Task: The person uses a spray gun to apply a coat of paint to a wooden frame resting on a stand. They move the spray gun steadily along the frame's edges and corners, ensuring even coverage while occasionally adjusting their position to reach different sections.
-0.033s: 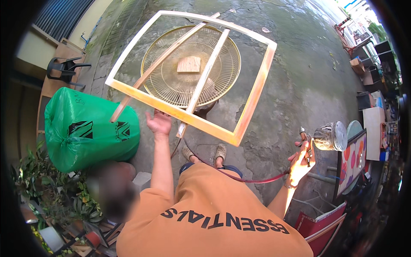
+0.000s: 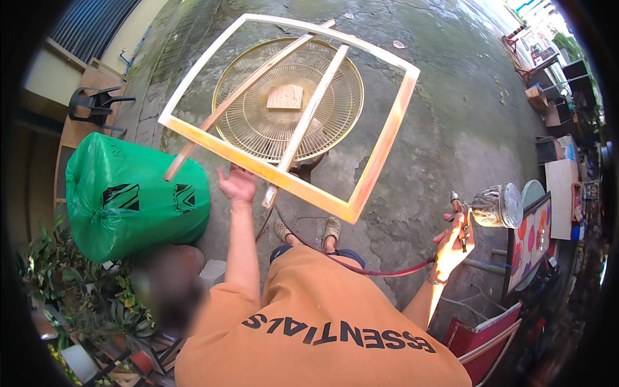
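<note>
A rectangular wooden frame (image 2: 380,155), white along its far and left sides and yellow-orange along the near and right ones, lies over two wooden sticks (image 2: 313,108) on a round wire fan guard (image 2: 345,90). My left hand (image 2: 238,186) is palm up at the frame's near rail, thumb spread. Its fingertips meet the rail's lower edge and are partly hidden there. Off to the right, my right hand (image 2: 453,240) grips a spray gun (image 2: 461,218) with a paint-stained metal cup (image 2: 498,206). A dark red hose (image 2: 387,272) trails from the gun across my front.
On the fan guard's middle sits a small wood block (image 2: 284,97). A full green plastic bag (image 2: 138,197) stands at the left, near a black plastic chair (image 2: 97,106) and plants (image 2: 77,284). At right are a colourful picture panel (image 2: 529,245) and a red folded item (image 2: 483,342).
The wooden frame has turned very slightly, its near right corner shifting a little left and nearer. My left hand has moved slightly left. My right hand and the spray gun look unchanged.
</note>
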